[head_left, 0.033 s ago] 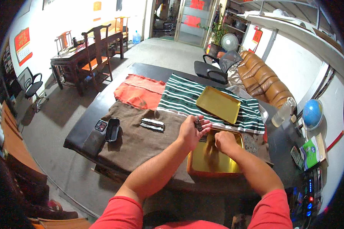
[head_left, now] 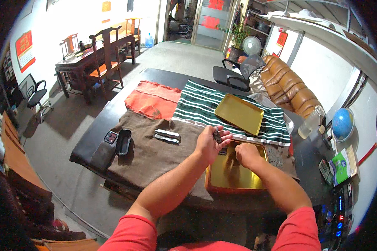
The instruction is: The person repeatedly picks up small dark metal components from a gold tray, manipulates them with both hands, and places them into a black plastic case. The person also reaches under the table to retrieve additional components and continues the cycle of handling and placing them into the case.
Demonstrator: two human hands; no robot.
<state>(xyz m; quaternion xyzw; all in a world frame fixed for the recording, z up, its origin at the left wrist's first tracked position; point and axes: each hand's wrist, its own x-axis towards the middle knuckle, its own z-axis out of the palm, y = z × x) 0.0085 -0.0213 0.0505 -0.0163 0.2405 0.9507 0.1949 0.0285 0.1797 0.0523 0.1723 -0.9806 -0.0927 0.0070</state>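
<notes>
My left hand is turned palm up with a few small dark pieces lying in it; their kind is too small to tell. Close to its right, my right hand is closed, knuckles up, above a gold metal tray. Whatever its fingers hold, if anything, is hidden. Beside the tray's right side is a patch of small grey bits. Left of my hands, two black-and-white strips lie on a brown cloth.
A second gold tray rests on a green-and-white striped cloth, beside an orange towel. An open black case and a phone are at the left. A clear jug and a globe stand at the right.
</notes>
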